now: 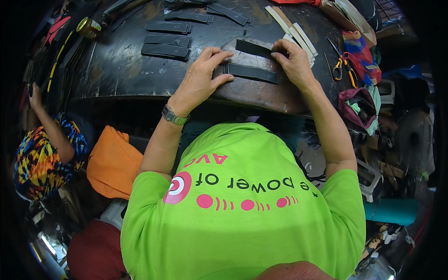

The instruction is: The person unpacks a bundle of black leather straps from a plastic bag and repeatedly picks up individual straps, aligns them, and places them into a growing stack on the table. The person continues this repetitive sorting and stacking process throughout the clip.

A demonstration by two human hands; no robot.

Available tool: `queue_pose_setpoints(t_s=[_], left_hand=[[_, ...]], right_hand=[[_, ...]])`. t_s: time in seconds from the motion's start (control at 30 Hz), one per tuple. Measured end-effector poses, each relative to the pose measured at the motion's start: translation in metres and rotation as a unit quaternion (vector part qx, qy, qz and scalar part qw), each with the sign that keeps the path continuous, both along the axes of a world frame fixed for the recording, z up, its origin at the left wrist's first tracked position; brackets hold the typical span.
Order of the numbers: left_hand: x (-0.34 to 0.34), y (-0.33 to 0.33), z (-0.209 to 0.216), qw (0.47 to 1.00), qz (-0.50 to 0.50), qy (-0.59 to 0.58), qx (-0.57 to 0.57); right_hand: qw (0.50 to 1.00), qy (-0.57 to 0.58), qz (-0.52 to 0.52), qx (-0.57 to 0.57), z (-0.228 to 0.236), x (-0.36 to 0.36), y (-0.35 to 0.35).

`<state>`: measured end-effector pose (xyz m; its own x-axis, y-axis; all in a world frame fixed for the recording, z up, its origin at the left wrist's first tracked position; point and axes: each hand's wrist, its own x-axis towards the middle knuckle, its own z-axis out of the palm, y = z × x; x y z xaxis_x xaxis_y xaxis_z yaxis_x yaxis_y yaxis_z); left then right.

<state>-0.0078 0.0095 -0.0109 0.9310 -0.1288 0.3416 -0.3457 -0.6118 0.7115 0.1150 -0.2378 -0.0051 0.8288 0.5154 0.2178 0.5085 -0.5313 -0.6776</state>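
Note:
My right hand (295, 60) pinches the right end of a short black strip (252, 47), which looks like leather or a similar sheet material. The strip is raised slightly at that end, over a worn brown board (266, 97). On the board, just nearer to me, lies a second black strip (253, 73) with a line along its edge; it may be more than one layer. My left hand (201, 77) is at the left of both strips, thumb and forefinger apart with nothing between them. Its thumb tip is close to the nearer strip's left end; whether they touch, I cannot tell.
Stacks of black strips (165, 45) lie on the dark table (116, 77) at the far left. Pale flat sticks (298, 35), orange-handled scissors (349, 70) and a maroon pouch (358, 105) are at the right. A tin (88, 28) stands far left, near another person's arm (53, 128).

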Motion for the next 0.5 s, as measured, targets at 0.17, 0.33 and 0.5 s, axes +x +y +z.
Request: queue_pose_setpoints(t_s=[0.17, 0.33, 0.5], left_hand=[[0.0, -0.002, 0.0, 1.0, 0.008, 0.014, -0.026], [0.002, -0.002, 0.001, 1.0, 0.01, 0.011, -0.008], [0.005, -0.006, 0.0, 0.999, 0.01, 0.005, 0.036]], right_hand=[[0.95, 0.251, 0.043, 0.183, 0.017, -0.005, 0.0], [0.948, 0.313, 0.044, 0.047, 0.018, -0.019, -0.006], [0.983, 0.18, 0.024, -0.035, 0.014, -0.029, -0.001]])
